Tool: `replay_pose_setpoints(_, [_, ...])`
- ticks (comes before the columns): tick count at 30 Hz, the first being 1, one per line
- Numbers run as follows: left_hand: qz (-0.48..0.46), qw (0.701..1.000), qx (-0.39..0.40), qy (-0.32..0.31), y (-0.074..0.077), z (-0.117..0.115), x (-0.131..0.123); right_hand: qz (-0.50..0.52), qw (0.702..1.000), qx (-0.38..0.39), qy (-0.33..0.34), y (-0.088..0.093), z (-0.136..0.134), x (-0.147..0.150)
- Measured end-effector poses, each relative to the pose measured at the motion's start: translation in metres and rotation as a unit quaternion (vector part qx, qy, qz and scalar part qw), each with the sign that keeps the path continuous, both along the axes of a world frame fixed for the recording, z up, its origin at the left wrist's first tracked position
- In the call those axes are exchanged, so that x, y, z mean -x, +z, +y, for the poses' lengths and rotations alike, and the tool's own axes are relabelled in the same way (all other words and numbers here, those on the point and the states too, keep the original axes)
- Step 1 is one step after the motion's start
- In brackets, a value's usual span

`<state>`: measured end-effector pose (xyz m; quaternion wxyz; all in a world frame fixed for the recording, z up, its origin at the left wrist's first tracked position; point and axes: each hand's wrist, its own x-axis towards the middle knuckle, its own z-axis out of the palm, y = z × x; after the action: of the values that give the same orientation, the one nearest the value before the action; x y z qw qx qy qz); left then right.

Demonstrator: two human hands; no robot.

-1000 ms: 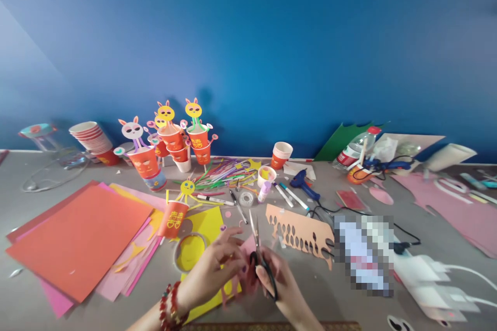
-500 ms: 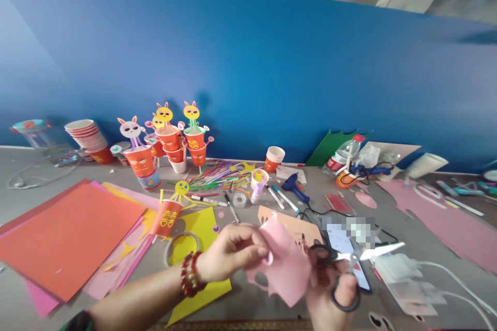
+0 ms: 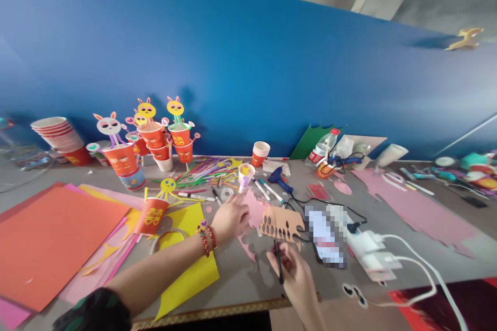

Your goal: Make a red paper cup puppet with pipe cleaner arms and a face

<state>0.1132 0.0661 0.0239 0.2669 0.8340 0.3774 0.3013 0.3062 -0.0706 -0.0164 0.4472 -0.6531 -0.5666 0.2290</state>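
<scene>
My left hand (image 3: 232,215) is at mid-table with its fingers curled and a fingertip close to a purple-and-white glue stick (image 3: 244,184). I cannot make out what the fingers hold. A cut pink paper sheet (image 3: 256,208) lies beside them, with a ragged strip hanging toward me. In my right hand (image 3: 297,274) is a pair of black-handled scissors (image 3: 278,262), held low near the table's front edge. Between the hands and the phone (image 3: 325,240) lies a peach sheet (image 3: 282,222) with oval holes. Yellow paper (image 3: 198,269) extends under my left forearm.
Red paper cups with animal faces (image 3: 124,163) stand at the back left. Orange sheets (image 3: 58,238) cover the left side. Beyond the hands are a blue glue gun (image 3: 280,180), markers and a paper cup (image 3: 246,170). A white power strip (image 3: 375,256) with cables sits right.
My left hand has moved forward toward the glue stick, and the pink sheet is now down on the table. My right hand has drawn left and lowered the scissors. The view has shifted right.
</scene>
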Motion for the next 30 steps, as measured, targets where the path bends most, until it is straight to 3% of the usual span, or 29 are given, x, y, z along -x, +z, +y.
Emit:
replay_pose_setpoints(5, [-0.006,1.000,-0.021,0.020,0.009,-0.012,0.035,-0.223,0.975,0.012,0.004,0.010,0.011,-0.002])
replay_pose_setpoints(8, [-0.021,0.999,0.024,0.020,0.012,-0.019,0.058,-0.313,0.948,0.028,0.048,0.020,0.025,0.006])
replay_pose_setpoints(11, [-0.040,0.994,0.103,0.019,0.012,-0.031,0.076,-0.385,0.915,0.108,0.063,0.025,0.045,0.016])
replay_pose_setpoints(16, [-0.133,0.948,0.287,0.027,0.003,-0.052,0.091,-0.388,0.903,0.165,0.079,0.027,0.073,0.015])
replay_pose_setpoints(24, [-0.187,0.919,0.346,0.037,-0.006,-0.061,0.091,-0.350,0.913,0.180,0.110,0.033,0.081,0.005])
replay_pose_setpoints(30, [-0.210,0.901,0.379,0.008,-0.007,-0.063,0.090,-0.278,0.924,0.186,0.186,0.046,0.086,-0.007])
